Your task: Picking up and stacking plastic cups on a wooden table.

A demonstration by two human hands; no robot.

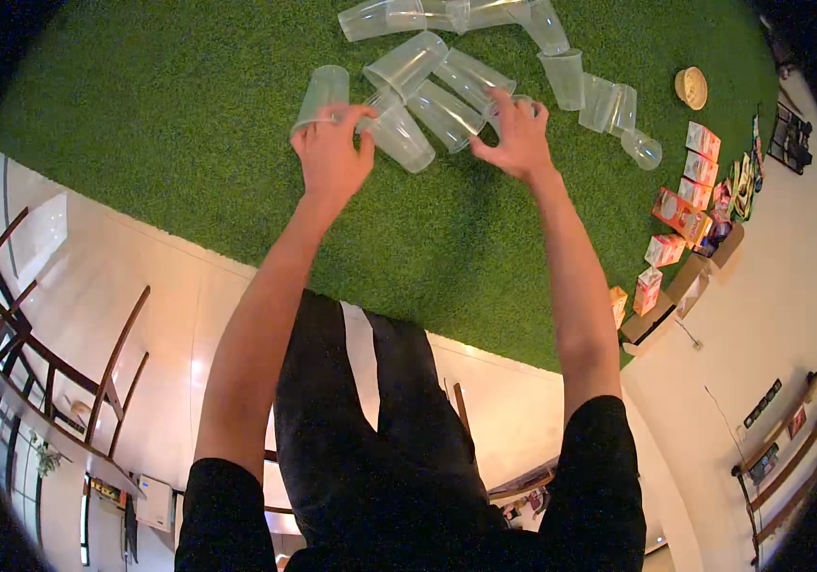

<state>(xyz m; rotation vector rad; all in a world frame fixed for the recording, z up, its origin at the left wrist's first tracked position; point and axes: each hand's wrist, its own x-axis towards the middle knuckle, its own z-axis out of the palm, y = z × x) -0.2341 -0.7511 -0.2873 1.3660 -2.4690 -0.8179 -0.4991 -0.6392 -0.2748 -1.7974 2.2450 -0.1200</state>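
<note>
Clear plastic cups lie on their sides in a loose cluster on green artificial turf. My left hand [334,157], fingers curved and thumb apart, is over the rim end of a cup [325,88] at the cluster's left. Just right of that hand lies another cup [403,139]. My right hand [519,143] has its fingers spread at the cluster's right side; its thumb is by the rim of a tilted cup [444,114], and its fingertips overlap a cup [473,78] lying behind. Partly hidden by these fingers is one more cup. Neither hand shows a clear grip.
More clear cups [562,78] curve along the far side and down to the right. A small woven basket [691,88] sits at the far right. Below it are several small boxes [702,141], packets and an open cardboard box [649,324]. Wooden chairs [113,362] stand at the left on pale flooring.
</note>
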